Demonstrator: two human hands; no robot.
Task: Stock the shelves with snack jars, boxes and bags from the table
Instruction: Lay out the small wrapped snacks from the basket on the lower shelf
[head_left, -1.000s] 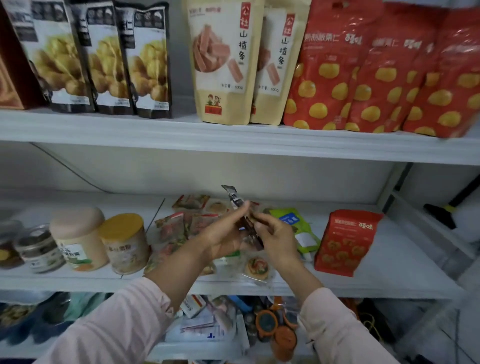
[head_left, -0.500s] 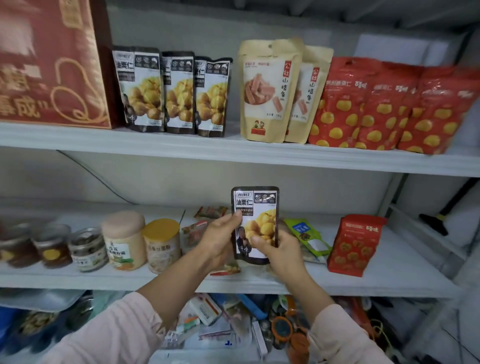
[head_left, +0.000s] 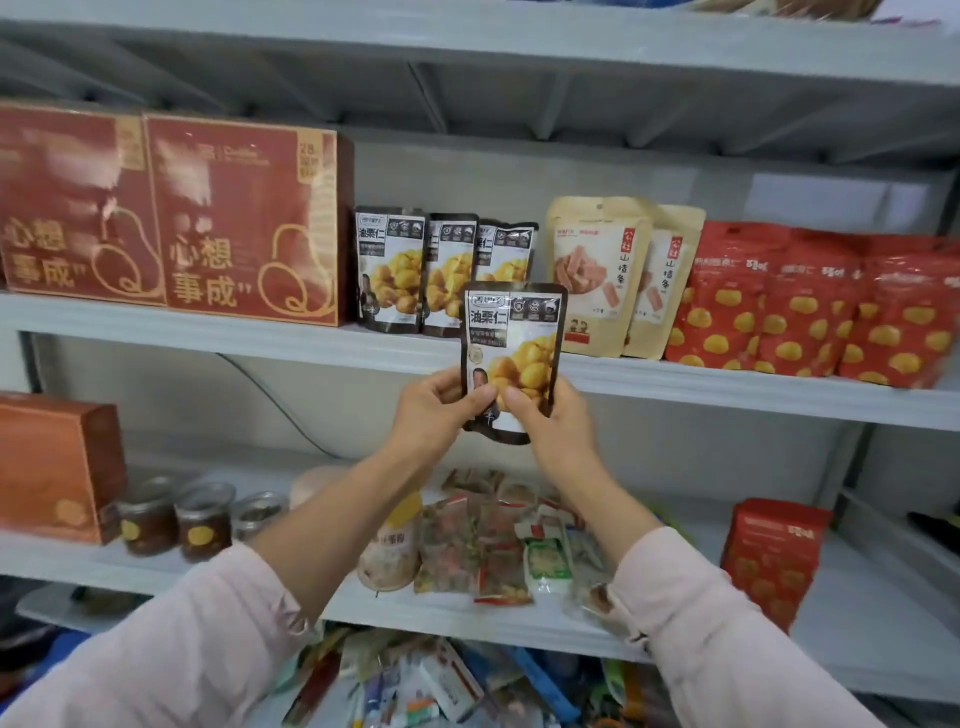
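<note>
Update: dark chestnut bag (head_left: 511, 358) was edge-on down by the lower shelf (head_left: 857, 623) a second ago, then got turned label-out, and is now raised to centre frame at the lip of the stocked shelf (head_left: 260, 338). It's upright and overlaps the third of the matching bags (head_left: 395, 270). Not placed yet, since its bottom hangs below the shelf edge. Left hand (head_left: 434, 410) pinches the lower left of the bag with its thumb on the front, right hand (head_left: 558, 421) does the same at lower right, and the top half is free. My read: placing step, nearly done, needs a lift over the lip and a push in between the matching row and the tan bags (head_left: 597, 275), right of centre. Slot looks narrow, could tip a neighbour
</note>
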